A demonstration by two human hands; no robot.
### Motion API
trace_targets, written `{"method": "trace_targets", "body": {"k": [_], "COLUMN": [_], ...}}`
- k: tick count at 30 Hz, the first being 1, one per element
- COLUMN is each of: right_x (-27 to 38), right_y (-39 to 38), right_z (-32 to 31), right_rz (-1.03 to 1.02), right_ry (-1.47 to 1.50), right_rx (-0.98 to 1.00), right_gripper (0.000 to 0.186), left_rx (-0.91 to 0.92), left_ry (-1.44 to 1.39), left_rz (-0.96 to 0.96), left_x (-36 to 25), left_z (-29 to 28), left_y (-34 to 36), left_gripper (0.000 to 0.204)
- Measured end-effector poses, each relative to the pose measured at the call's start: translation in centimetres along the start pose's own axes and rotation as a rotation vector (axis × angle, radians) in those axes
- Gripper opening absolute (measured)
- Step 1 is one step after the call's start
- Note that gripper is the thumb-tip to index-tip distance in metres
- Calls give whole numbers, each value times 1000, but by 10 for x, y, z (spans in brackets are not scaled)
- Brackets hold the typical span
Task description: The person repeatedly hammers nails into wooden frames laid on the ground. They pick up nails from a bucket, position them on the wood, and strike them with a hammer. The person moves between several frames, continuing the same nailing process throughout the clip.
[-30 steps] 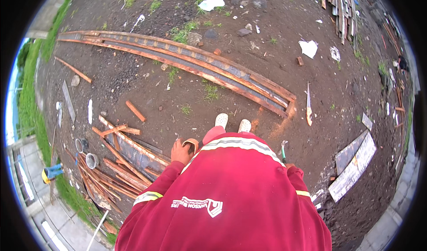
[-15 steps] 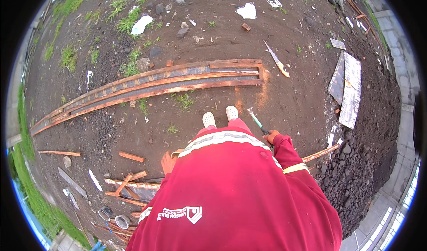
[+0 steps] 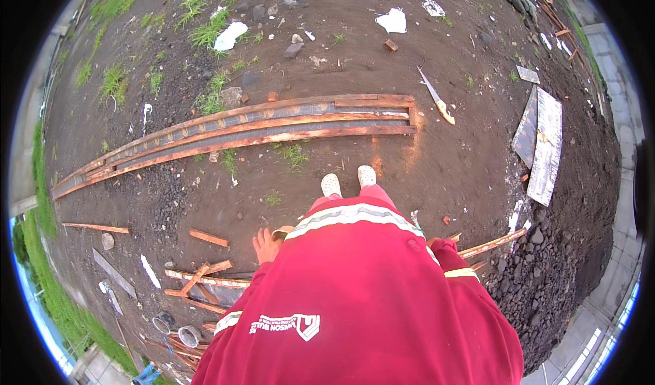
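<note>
My left hand (image 3: 265, 246) is beside my left hip, fingers apart and holding nothing I can see. A tan curved thing (image 3: 281, 233), its kind unclear, shows between it and my red jacket (image 3: 341, 269). My right hand (image 3: 434, 242) is drawn in at my right hip, mostly hidden by the jacket and sleeve. The head of a hammer (image 3: 414, 216) and a bit of its green handle show beside the hip, in line with that hand; the hand's grip is largely covered.
Ahead of my feet lies a long wooden frame (image 3: 273, 122) on bare soil. A handsaw (image 3: 437, 98) rests past its right end. Boards (image 3: 548, 146) and a gravel heap (image 3: 518, 282) are at right; timber pieces (image 3: 205, 279) and buckets (image 3: 189, 336) at lower left.
My right hand has pulled the hammer back toward my right hip, so most of it is hidden now. My left hand's fingers have spread. The view has shifted slightly.
</note>
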State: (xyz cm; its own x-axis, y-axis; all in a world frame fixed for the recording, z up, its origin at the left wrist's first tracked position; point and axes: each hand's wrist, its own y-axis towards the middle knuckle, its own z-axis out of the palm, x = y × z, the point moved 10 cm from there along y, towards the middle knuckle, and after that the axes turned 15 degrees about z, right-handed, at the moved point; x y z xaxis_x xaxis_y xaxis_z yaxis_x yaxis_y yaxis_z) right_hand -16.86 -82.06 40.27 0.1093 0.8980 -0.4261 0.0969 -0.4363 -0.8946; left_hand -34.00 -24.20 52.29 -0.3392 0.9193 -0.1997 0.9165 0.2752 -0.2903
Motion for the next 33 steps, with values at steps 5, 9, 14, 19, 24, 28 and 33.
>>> {"method": "trace_targets", "body": {"k": [5,9,14,19,24,28,33], "right_x": [35,60,86,94,90,85,87], "right_y": [-24,-71,-124,-123,-99,-86,-78], "right_z": [-54,-96,-134,-148,-152,-158,-161], "right_rz": [-89,-73,-165,-213,-214,-183,-174], "right_ry": [-52,148,385,359,122,43,-20], "right_rx": [-309,-286,-253,-265,-281,-291,-302], "right_gripper": [38,41,26,28,32,33,33], "left_rx": [43,-32,-78,-82,-185,-158,-115], "left_ry": [-164,-140,-205,-390,-516,-597,-405], "left_rz": [-40,18,43,-46,-145,-204,-141], "left_x": [-9,-18,-29,-38,-37,-37,-51], "left_z": [-18,-32,-43,-61,-79,-75,-76], "left_y": [4,5,-1,-9,-27,-41,-42], "left_gripper": [24,20,16,15,17,21,24]}}
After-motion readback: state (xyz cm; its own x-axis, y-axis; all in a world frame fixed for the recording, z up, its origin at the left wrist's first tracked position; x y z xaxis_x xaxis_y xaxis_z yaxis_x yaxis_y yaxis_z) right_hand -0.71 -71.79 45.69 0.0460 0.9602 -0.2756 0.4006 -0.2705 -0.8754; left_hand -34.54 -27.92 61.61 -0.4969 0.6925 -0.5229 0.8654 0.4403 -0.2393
